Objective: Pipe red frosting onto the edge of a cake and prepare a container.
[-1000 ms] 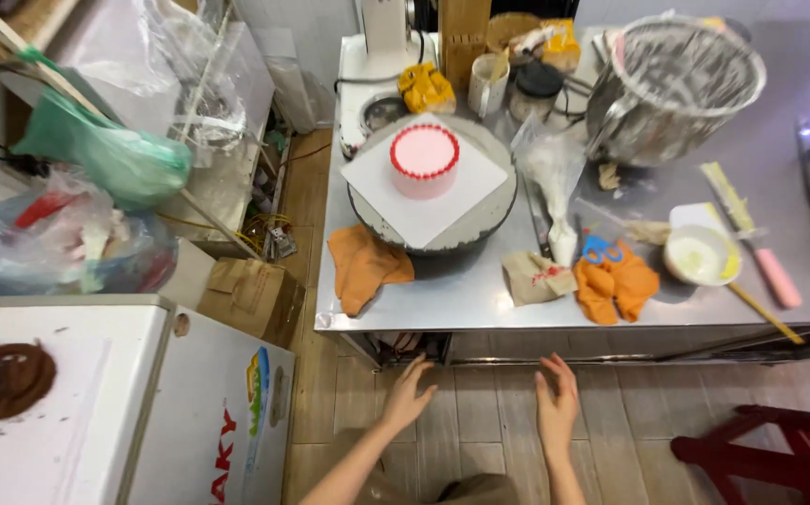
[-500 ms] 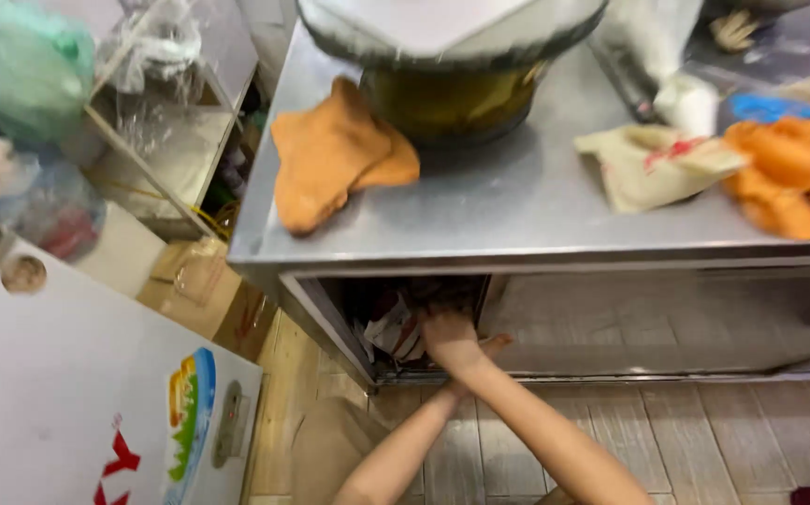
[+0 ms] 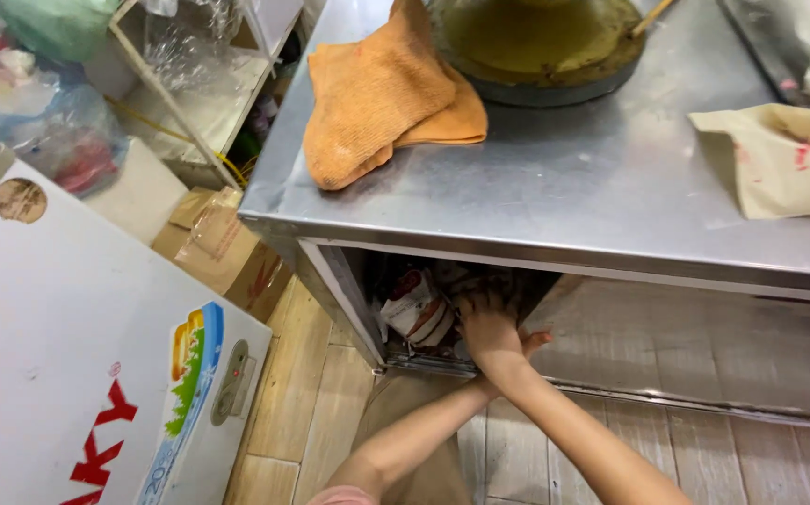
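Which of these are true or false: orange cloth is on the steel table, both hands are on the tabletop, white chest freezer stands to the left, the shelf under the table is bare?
1. An orange cloth lies on the steel table. True.
2. Both hands rest on the tabletop. False: the right hand reaches into the open shelf under it, and the left hand is mostly hidden behind it.
3. A white chest freezer stands at the left. True.
4. The shelf under the table is bare. False: packets are stuffed there.

Perhaps a red-and-white packet (image 3: 416, 309) under the steel table; colourful sticker (image 3: 192, 360) on white freezer.
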